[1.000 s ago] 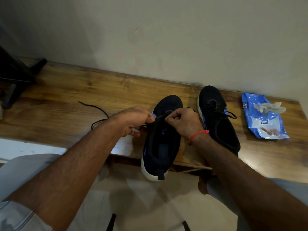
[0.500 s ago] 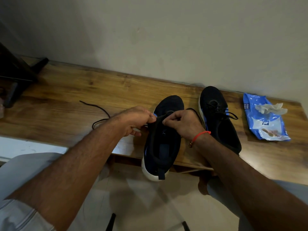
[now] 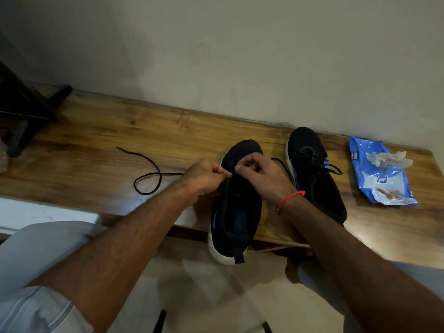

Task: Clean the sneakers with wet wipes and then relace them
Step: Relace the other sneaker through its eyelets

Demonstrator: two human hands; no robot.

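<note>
Views: one, head-worn, wide-angle. Position: above the seated person's lap, close to the work. Facing: forward and steeply down, toward a wall (image 3: 240,56). Tilt: rolled, so the desk (image 3: 96,145) runs downhill from upper left to right. Reach: both forearms enter from the bottom corners; the left hand (image 3: 204,176) and right hand (image 3: 262,176) sit near frame centre. Lower edge takes in floor (image 3: 204,296) below the desk front. Edges bend outward. Shared ground: not applicable, single view.

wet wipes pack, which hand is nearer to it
Right. The right hand works at the near sneaker, with the other sneaker between it and the wet wipes pack. The left hand is farther left.
</note>
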